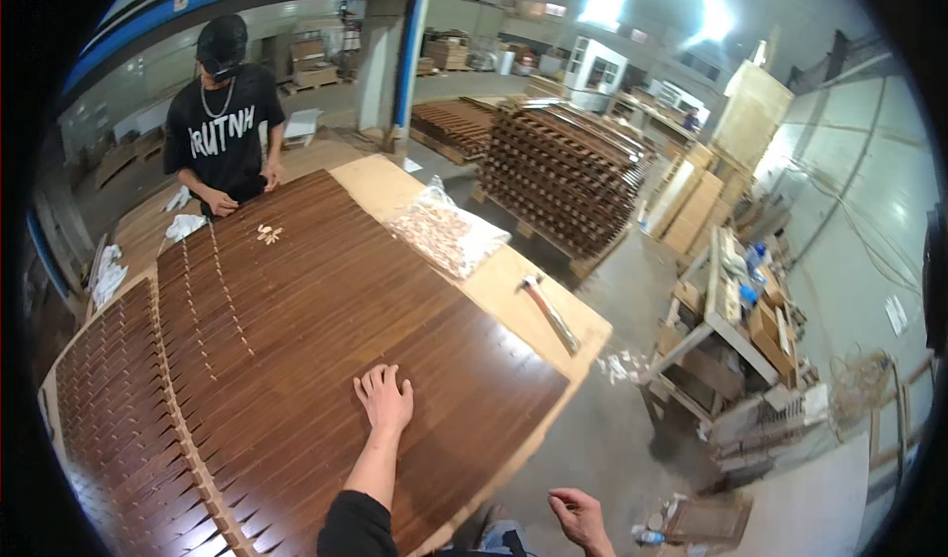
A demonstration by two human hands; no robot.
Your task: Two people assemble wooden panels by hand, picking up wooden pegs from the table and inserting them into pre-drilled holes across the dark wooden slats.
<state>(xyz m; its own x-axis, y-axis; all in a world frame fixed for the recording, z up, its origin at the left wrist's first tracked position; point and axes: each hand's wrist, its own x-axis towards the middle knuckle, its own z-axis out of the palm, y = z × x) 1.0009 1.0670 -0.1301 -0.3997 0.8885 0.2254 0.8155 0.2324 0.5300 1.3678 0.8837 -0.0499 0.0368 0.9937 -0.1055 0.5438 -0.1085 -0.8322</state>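
A large dark brown panel of narrow wooden strips (326, 290) lies before me on a pale board-topped table. My left hand (383, 397) rests flat on it with the fingers spread, holding nothing. Off the panel's near right edge, my right hand (581, 519) hangs over the floor, its fingers curled together; whatever they hold, if anything, is hidden. Rows of small pale wooden pieces (227, 285) stand along the joints at the left. A small heap of loose pale pieces (269, 233) lies towards the far edge.
A clear plastic bag of pale pieces (439, 229) and a hammer (549, 312) lie on the table's right side. Across the panel stands a co-worker (225, 122), hands at its far edge. Stacked brown slats (563, 177) and a cluttered workbench (726, 310) stand beyond.
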